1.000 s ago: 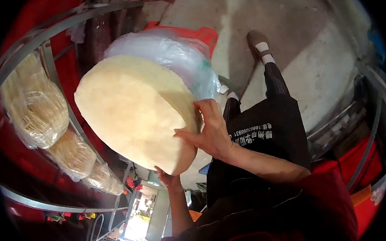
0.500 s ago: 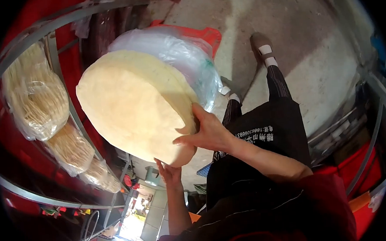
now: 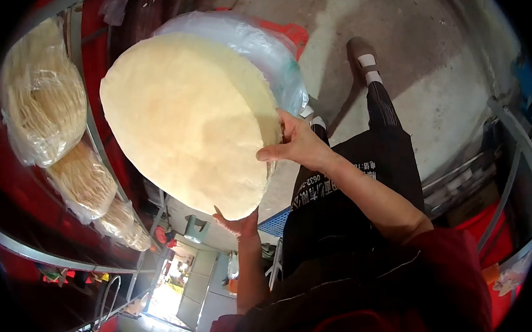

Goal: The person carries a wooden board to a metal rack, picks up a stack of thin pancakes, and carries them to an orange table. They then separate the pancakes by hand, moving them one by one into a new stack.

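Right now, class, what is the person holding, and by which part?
A stack of round flat sheets: the right hand grips its right rim, the left hand, partly hidden, props its lower edge.

Left hand [image 3: 236,221] and right hand [image 3: 298,143] are ungloved. Worn: red top [image 3: 458,276], black apron [image 3: 341,222] with white print, striped trousers [image 3: 383,109], brown shoes [image 3: 361,48].

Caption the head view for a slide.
Left hand and right hand hold a round flatbread stack beside a clear plastic bag.
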